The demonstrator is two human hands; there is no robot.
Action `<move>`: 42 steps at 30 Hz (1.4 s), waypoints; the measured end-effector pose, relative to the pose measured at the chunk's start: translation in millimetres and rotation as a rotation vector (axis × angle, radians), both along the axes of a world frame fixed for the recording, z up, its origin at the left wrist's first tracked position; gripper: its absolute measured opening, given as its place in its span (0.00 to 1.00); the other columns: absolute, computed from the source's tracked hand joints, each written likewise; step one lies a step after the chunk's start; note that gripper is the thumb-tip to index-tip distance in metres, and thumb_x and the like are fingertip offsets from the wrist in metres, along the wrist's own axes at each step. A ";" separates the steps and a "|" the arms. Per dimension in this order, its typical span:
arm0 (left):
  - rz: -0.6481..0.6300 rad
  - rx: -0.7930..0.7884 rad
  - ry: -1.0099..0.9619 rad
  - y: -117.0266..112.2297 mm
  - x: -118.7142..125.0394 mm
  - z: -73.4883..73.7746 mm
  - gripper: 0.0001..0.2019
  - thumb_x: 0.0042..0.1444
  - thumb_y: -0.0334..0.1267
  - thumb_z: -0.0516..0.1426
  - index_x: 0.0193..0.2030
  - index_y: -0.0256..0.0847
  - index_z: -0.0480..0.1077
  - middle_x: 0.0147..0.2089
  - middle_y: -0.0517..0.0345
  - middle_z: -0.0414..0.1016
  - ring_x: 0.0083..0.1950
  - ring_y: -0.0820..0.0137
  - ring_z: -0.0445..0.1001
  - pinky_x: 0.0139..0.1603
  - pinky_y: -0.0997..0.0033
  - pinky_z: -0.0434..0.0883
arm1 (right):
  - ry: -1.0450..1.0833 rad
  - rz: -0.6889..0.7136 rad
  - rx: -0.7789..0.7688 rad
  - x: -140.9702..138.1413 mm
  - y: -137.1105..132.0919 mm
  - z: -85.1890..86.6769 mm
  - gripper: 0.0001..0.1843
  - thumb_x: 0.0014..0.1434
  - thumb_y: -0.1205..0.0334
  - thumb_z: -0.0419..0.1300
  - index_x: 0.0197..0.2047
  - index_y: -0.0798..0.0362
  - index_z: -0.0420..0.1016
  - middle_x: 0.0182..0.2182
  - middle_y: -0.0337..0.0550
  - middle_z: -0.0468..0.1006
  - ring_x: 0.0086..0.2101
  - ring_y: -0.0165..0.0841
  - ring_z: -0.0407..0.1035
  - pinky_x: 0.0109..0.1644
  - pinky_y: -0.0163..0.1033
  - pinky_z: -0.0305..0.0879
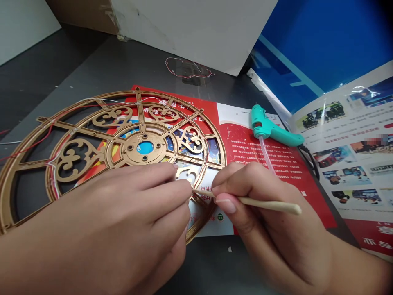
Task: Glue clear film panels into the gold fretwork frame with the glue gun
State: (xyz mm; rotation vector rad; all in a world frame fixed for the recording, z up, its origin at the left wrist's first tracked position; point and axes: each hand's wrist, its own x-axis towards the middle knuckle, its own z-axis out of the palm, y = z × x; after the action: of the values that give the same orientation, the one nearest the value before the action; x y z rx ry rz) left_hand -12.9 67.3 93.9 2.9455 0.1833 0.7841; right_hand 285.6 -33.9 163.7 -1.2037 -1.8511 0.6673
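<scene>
The right hand (270, 229) pinches a wooden stick (270, 204) between thumb and fingers, its tip meeting the ring near the left fingertips. The left hand (132, 217) lies over the near side of the gold frame (152, 157), fingers bunched there; whether they clamp a wire or only press down, I cannot tell, as the hand hides it. The two hands are near each other, with a small gap between. The frame lies on the table (208, 262), partly over a red printed sheet (251, 164). If the stick slips off the narrow ring, its tip could jab the left fingertips or scratch the frame. Prying too hard could nick or pull loose the thin red wire (50, 130) running along the frame, since its slack end trails off to the left and could snag on a forearm. The glue gun (267, 130) rests beyond the right hand; if hot, its nozzle could burn a careless knuckle.
</scene>
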 end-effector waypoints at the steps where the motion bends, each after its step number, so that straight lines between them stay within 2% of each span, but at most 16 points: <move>1: 0.011 0.000 0.001 -0.9 -1.5 -2.0 0.13 0.78 0.48 0.66 0.62 0.53 0.88 0.73 0.61 0.86 0.88 0.44 0.82 0.90 0.36 0.88 | 0.002 0.002 0.001 -0.2 -0.4 0.5 0.18 0.87 0.68 0.65 0.44 0.43 0.65 0.37 0.37 0.83 0.33 0.32 0.78 0.37 0.38 0.78; 4: 0.059 0.009 -0.009 -1.1 -3.3 -6.0 0.15 0.78 0.51 0.65 0.64 0.53 0.87 0.71 0.61 0.87 0.82 0.48 0.87 0.84 0.40 0.92 | -0.020 0.007 0.008 -0.1 -0.6 3.0 0.19 0.87 0.69 0.65 0.44 0.43 0.64 0.37 0.38 0.85 0.34 0.33 0.80 0.38 0.39 0.79; 7: 0.117 0.020 -0.016 0.7 -2.3 -5.8 0.16 0.75 0.52 0.68 0.63 0.53 0.87 0.62 0.61 0.88 0.73 0.53 0.90 0.74 0.45 0.95 | -0.063 0.035 0.022 0.7 2.1 5.3 0.20 0.87 0.71 0.64 0.43 0.43 0.64 0.38 0.40 0.87 0.35 0.33 0.81 0.39 0.39 0.80; 10: 0.122 0.033 -0.014 0.7 -1.8 -3.6 0.15 0.75 0.52 0.69 0.62 0.53 0.85 0.55 0.60 0.85 0.71 0.53 0.90 0.72 0.45 0.95 | -0.073 0.060 0.028 1.3 5.8 5.2 0.19 0.87 0.70 0.66 0.43 0.43 0.66 0.39 0.40 0.87 0.35 0.32 0.81 0.38 0.39 0.78; 14: 0.125 0.042 -0.017 -0.1 3.4 2.1 0.14 0.76 0.52 0.68 0.62 0.53 0.84 0.58 0.62 0.87 0.71 0.54 0.90 0.70 0.46 0.95 | -0.058 0.064 0.022 0.8 4.9 2.9 0.18 0.87 0.71 0.66 0.44 0.44 0.68 0.40 0.40 0.87 0.36 0.33 0.82 0.41 0.40 0.81; 17: 0.081 0.048 -0.010 1.1 14.8 12.2 0.14 0.78 0.48 0.66 0.64 0.51 0.82 0.62 0.64 0.90 0.66 0.57 0.92 0.60 0.48 0.96 | -0.017 0.003 0.028 -0.1 0.2 2.9 0.19 0.88 0.67 0.67 0.44 0.43 0.66 0.38 0.38 0.84 0.33 0.33 0.79 0.37 0.40 0.78; 20: 0.049 0.068 -0.009 1.6 26.1 23.6 0.11 0.78 0.46 0.65 0.62 0.51 0.82 0.59 0.64 0.90 0.60 0.60 0.93 0.51 0.51 0.95 | -0.019 -0.024 0.025 -0.9 -2.9 4.6 0.20 0.89 0.64 0.67 0.44 0.42 0.64 0.36 0.35 0.81 0.31 0.33 0.77 0.34 0.40 0.76; 23: 0.052 0.057 -0.017 0.2 29.3 28.8 0.07 0.79 0.44 0.65 0.59 0.52 0.82 0.57 0.64 0.90 0.59 0.61 0.92 0.48 0.53 0.93 | -0.048 -0.007 0.025 -1.6 -2.2 5.5 0.19 0.89 0.67 0.63 0.45 0.41 0.62 0.37 0.36 0.83 0.33 0.33 0.80 0.37 0.39 0.79; 27: 0.045 0.053 -0.025 -0.6 24.0 29.0 0.05 0.79 0.45 0.65 0.56 0.52 0.81 0.58 0.62 0.90 0.61 0.60 0.91 0.51 0.51 0.92 | -0.053 0.027 0.032 -2.2 -0.2 4.0 0.21 0.88 0.69 0.64 0.44 0.42 0.60 0.37 0.36 0.84 0.34 0.32 0.81 0.38 0.37 0.79; 30: 0.015 0.056 -0.005 0.2 22.6 29.0 0.03 0.77 0.43 0.65 0.52 0.52 0.81 0.46 0.64 0.82 0.55 0.64 0.89 0.51 0.54 0.91 | -0.078 0.036 0.039 -2.7 -1.1 3.8 0.21 0.91 0.65 0.65 0.44 0.42 0.62 0.38 0.37 0.86 0.35 0.33 0.82 0.40 0.38 0.82; 32: 0.016 0.038 -0.013 0.2 22.8 26.8 0.02 0.76 0.42 0.65 0.51 0.53 0.81 0.42 0.64 0.77 0.53 0.64 0.88 0.50 0.55 0.91 | -0.130 0.018 0.053 -3.3 -2.7 4.7 0.19 0.94 0.66 0.62 0.45 0.42 0.66 0.39 0.37 0.87 0.35 0.32 0.82 0.40 0.37 0.82; 35: 0.070 0.025 -0.044 -0.2 19.3 18.1 0.07 0.77 0.46 0.67 0.57 0.53 0.82 0.46 0.61 0.79 0.60 0.60 0.89 0.55 0.51 0.92 | -0.161 0.006 0.056 -4.2 -4.4 5.8 0.18 0.95 0.68 0.58 0.47 0.44 0.71 0.40 0.37 0.88 0.35 0.32 0.83 0.39 0.36 0.82; 39: 0.104 0.070 -0.022 1.0 7.0 4.0 0.13 0.77 0.51 0.67 0.61 0.52 0.84 0.58 0.61 0.84 0.66 0.57 0.88 0.59 0.50 0.92 | -0.144 0.014 0.038 -5.0 -3.8 6.3 0.18 0.95 0.67 0.60 0.46 0.44 0.73 0.41 0.39 0.90 0.37 0.33 0.85 0.42 0.37 0.84; 42: 0.125 0.057 -0.011 2.3 3.2 0.1 0.15 0.76 0.52 0.68 0.62 0.53 0.85 0.57 0.60 0.83 0.69 0.56 0.87 0.65 0.49 0.93 | -0.170 0.003 0.078 -5.9 -3.9 8.3 0.17 0.95 0.69 0.58 0.48 0.46 0.74 0.41 0.38 0.89 0.37 0.32 0.86 0.41 0.35 0.83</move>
State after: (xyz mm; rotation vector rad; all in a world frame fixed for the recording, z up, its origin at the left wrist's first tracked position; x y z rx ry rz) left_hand -9.7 69.6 93.9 3.0066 0.3524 0.8343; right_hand 279.7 -37.8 172.0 -1.2391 -2.0009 0.5027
